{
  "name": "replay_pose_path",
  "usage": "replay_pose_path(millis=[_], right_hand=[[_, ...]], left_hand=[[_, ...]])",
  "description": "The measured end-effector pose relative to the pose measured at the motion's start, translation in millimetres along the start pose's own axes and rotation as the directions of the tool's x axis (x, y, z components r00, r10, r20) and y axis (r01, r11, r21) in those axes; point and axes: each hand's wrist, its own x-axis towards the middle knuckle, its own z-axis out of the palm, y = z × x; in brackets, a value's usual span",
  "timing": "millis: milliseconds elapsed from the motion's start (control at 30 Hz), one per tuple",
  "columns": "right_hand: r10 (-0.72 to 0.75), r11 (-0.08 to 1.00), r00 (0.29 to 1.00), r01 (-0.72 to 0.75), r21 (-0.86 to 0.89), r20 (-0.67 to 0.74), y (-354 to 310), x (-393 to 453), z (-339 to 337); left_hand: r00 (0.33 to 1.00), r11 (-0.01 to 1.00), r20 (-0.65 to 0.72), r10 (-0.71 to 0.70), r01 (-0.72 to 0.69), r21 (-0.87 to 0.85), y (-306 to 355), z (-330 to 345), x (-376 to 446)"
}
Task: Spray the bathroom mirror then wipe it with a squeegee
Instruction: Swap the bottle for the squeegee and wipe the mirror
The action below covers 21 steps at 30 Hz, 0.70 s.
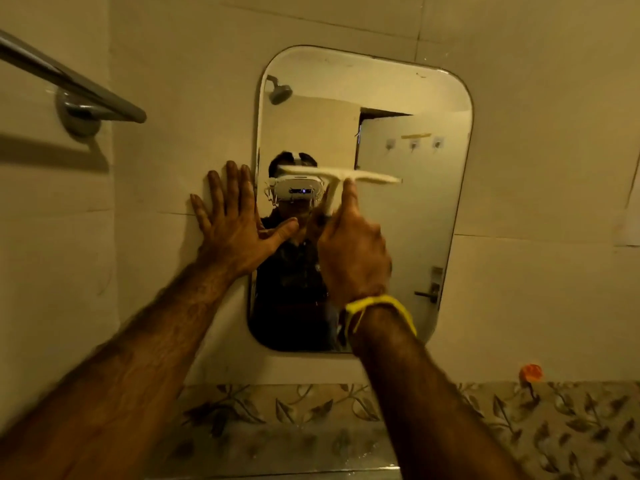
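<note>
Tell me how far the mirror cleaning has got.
Done: cannot confirm the spraying; no spray bottle shows, and no droplets are clear on the rounded rectangular wall mirror. In hand: the right hand grips the white T-shaped plastic squeegee, its blade across the glass about mid-height, while the left hand lies flat on the cream tiled wall at the mirror's left edge. Left: likely the glass below the blade.

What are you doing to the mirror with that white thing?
A person is cleaning the bathroom mirror. Their right hand grips the handle of a white squeegee, with its blade lying across the middle of the glass. Their left hand is spread flat on the tiled wall beside the mirror's left edge, thumb reaching over the glass. No spray bottle is in sight, so this looks like the wiping part.
</note>
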Motion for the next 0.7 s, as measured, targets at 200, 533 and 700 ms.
replay_pose_path(millis=[200,533,700], right_hand=[[-0.063,0.998,0.998,0.062,-0.026,-0.027,-23,34,7],[-0.213,0.974,0.972,0.219,-0.052,0.100,-25,13,17],[-0.210,0.977,0.962,0.215,-0.010,0.174,-10,-9,20]], left_hand=[[0.999,0.992,0.033,-0.003,0.007,-0.127,-2,-16,-8],[0.981,0.996,0.182,0.072,-0.060,-0.067,-15,-27,-13],[0.987,0.998,0.156,0.039,-0.031,-0.051,-13,-18,-14]])
